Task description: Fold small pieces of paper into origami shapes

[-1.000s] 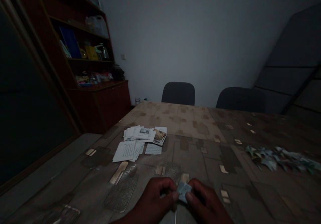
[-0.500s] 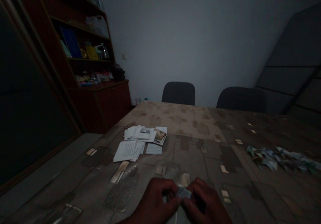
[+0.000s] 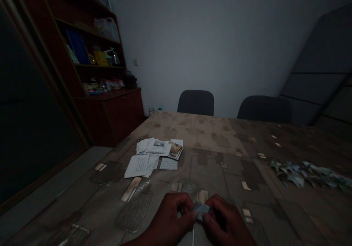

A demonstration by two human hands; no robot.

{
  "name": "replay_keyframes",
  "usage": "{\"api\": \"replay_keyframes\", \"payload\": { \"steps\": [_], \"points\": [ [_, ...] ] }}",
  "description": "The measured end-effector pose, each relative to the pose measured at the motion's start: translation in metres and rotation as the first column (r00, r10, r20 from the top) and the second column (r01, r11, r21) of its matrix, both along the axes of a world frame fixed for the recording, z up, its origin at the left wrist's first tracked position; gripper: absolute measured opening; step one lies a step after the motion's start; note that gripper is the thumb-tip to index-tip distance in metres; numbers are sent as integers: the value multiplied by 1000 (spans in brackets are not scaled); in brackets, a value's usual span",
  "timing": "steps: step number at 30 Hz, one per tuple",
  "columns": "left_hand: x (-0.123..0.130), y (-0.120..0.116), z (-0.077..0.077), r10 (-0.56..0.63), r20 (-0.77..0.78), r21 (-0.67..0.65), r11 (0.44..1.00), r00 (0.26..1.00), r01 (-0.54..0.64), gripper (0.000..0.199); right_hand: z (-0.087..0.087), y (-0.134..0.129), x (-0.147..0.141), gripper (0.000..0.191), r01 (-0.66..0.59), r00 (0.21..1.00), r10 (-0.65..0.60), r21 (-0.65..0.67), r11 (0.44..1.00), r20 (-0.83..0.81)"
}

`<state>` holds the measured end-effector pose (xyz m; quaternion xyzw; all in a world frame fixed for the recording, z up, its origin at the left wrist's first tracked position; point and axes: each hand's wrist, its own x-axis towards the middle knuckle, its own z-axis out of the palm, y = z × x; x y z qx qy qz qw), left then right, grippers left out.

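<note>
A person's left hand [image 3: 176, 216] and right hand [image 3: 227, 219] meet low in the view, over a brown patterned table [image 3: 214, 136]; the fingers [image 3: 189, 216] of both hands are closed from either side on a small folded pale blue paper piece [image 3: 201, 211], which they hold pinched in the air above the tabletop; its creases are small and partly hidden. A thin pale stick [image 3: 193, 235] stands just below the folded piece, its lower end out of view. Ahead and to the left of the folded piece lie loose white sheets [image 3: 140, 166], a small ruled note [image 3: 168, 163], a stack of printed papers [image 3: 154, 147] and a few photographs [image 3: 175, 150]; well to its right sits a loose heap of folded blue-green paper pieces [image 3: 308, 174], so many pieces are already folded. Farther left of the folded piece stands a dark red wooden cabinet [image 3: 110, 115], whose shelves hold a blue binder [image 3: 77, 46], a yellow box [image 3: 100, 58], a glass jug [image 3: 113, 57] and a translucent plastic tub [image 3: 106, 27]; beyond the folded piece, two dark chairs [image 3: 195, 102] face the table.
</note>
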<state>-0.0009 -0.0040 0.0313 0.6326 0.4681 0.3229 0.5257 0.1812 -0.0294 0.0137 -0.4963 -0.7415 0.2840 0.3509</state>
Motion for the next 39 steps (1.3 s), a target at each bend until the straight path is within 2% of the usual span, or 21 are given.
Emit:
{"api": "replay_keyframes", "payload": {
  "steps": [7, 10, 12, 15, 17, 18, 22, 25, 28, 32, 34, 36, 39],
  "points": [
    [1, -1, -6, 57, -92, 143, 989, 994, -44, 14, -1, 1, 1, 15, -41, 993, 36, 42, 998, 110],
    [-2, -1, -6, 84, -189, 318, 948, 978, -20, 11, -2, 1, 3, 14, -14, 989, 2, 86, 996, 146],
    [-5, -1, -7, 101, -231, 494, 869, 968, 28, 11, -2, 2, 4, 13, 11, 992, -27, 126, 992, 126],
    [-10, 1, -9, 112, -228, 743, 662, 967, 98, 12, 0, 2, 6, 24, -2, 996, -19, 242, 970, 86],
    [-12, 2, -10, 102, -238, 835, 529, 966, 150, 13, 1, 3, 7, 29, -52, 996, 22, 332, 942, 92],
    [-13, 2, -11, 101, -259, 858, 480, 961, 181, 13, 2, 3, 7, 28, -76, 994, 40, 363, 929, 105],
    [-14, 2, -12, 138, -373, 883, 355, 917, 306, 13, 6, 4, 9, 20, -119, 983, 42, 454, 883, 176],
    [-12, 1, -13, 165, -438, 879, 286, 884, 382, 18, 4, 4, 11, 10, -173, 965, 43, 510, 843, 258],
    [-10, 1, -16, 179, -507, 843, 306, 843, 442, 18, 0, 6, 12, 15, -205, 942, 19, 531, 822, 335],
    [-9, 3, -21, 43, -565, 747, 451, 824, 488, 6, -5, 9, 10, 38, -210, 929, -20, 570, 795, 370],
    [-10, 4, -24, -17, -567, 703, 512, 824, 494, 7, -6, 10, 9, 45, -227, 926, -15, 588, 776, 377],
    [-10, 3, -26, -44, -570, 681, 534, 820, 502, 8, -7, 11, 8, 47, -251, 925, -5, 620, 744, 381],
    [-9, 2, -25, -52, -577, 660, 557, 815, 503, 7, -8, 10, 9, 43, -296, 913, 28, 612, 734, 408]
  ]
}}
